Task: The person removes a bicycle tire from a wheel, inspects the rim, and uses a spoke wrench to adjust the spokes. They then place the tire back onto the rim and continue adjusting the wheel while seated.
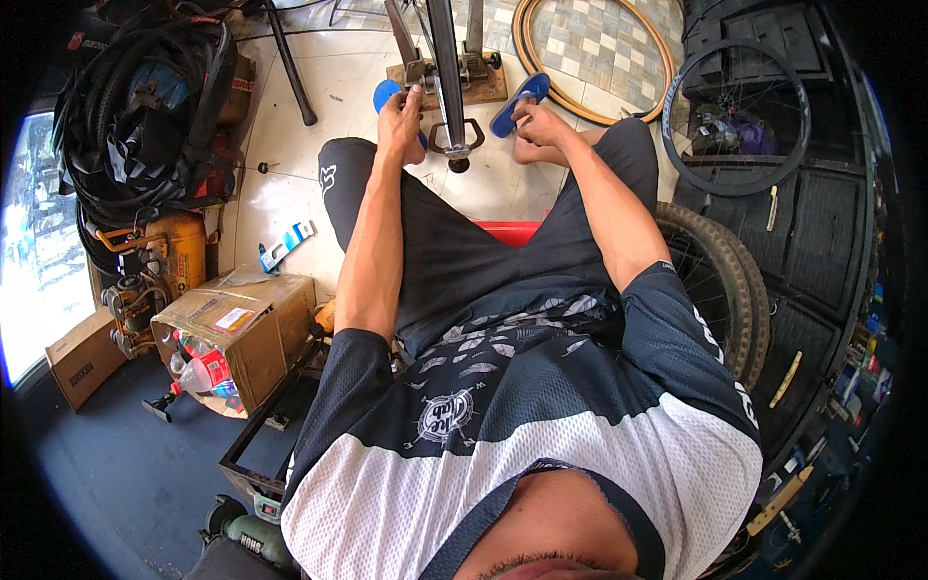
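Note:
My left hand (pixel 398 120) is left of a dark upright metal bar (pixel 447 82) with a pedal-like fitting (pixel 454 138) low on it. Its fingers are partly curled beside a grey metal piece; any grip is unclear. My right hand (pixel 537 124) is right of the bar, fingers curled over the near side of a blue slipper (pixel 506 118) by my bare foot; what they hold, if anything, is too small to make out. Another blue slipper (pixel 385 96) lies by my left hand. The bar rises from a stand on a wooden board (pixel 493 88).
Tan tires (pixel 667 53), a dark rim (pixel 805 116) and a knobby tire (pixel 744 290) are at right. Black tire coils (pixel 116 116), a yellow compressor (pixel 179 242), a cardboard box with bottles (pixel 261 343) and a blue-white package (pixel 287 242) are at left. I sit on a red seat (pixel 514 230).

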Demonstrator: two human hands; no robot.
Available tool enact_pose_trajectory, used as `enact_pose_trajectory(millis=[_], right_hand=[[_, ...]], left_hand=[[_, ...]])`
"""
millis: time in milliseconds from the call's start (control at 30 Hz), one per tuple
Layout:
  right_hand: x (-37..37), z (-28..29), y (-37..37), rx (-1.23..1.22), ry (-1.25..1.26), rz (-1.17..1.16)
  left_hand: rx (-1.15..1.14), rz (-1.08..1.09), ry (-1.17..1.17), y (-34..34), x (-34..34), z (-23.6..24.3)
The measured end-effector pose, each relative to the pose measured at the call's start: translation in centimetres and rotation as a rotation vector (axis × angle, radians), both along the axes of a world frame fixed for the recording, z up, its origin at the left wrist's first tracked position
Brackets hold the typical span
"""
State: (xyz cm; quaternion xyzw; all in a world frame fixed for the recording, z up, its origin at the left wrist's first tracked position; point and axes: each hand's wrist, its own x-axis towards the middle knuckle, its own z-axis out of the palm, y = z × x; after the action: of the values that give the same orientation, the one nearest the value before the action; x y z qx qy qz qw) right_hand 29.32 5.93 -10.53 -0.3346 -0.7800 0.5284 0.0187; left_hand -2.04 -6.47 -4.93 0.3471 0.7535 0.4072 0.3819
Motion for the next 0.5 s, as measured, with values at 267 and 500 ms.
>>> enact_pose_trajectory(millis=[267,500], right_hand=[[-0.8,1.2,-0.6,-0.039,-0.046,-0.141],[-0.6,2.1,-0.3,-0.011,-0.117,-0.073]], left_hand=[[-0.010,-0.002,0.013,-0.1,-0.2,-0.3],[-0.008,-0.004,0.014,0.0,-0.1,-0.4]])
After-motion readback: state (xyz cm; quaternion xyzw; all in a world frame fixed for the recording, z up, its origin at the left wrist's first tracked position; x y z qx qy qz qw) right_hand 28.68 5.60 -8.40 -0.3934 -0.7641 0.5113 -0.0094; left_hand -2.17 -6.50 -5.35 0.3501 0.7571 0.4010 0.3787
